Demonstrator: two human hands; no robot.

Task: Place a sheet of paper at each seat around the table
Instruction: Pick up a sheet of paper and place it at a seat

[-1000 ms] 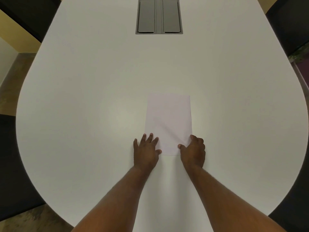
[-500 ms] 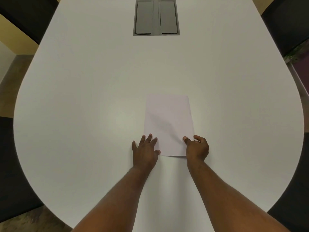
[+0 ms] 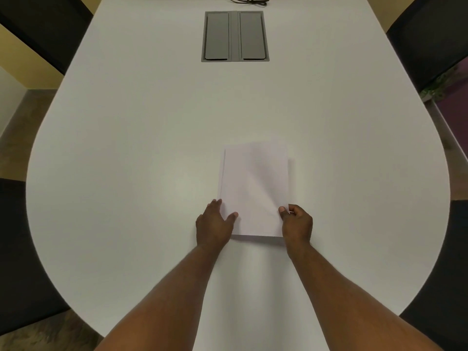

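Note:
A stack of white paper (image 3: 254, 188) lies in the middle of the near half of the white table (image 3: 126, 173). My left hand (image 3: 215, 224) grips the stack's near left edge, thumb on top and fingers along the side. My right hand (image 3: 297, 222) pinches the near right edge between thumb and curled fingers. The top sheet's far right corner is raised and blurred above the sheets below. The near edge casts a shadow on the table.
A grey cable hatch (image 3: 235, 36) with two lids is set into the table's far middle, with a black cable (image 3: 249, 0) beyond it. Dark chairs stand at far left (image 3: 43, 26), far right (image 3: 430, 39), near left (image 3: 15, 262) and near right (image 3: 445, 287).
Both hands went from resting flat by the paper's near corners to gripping its side edges. The paper's near and right edges have come up off the table.

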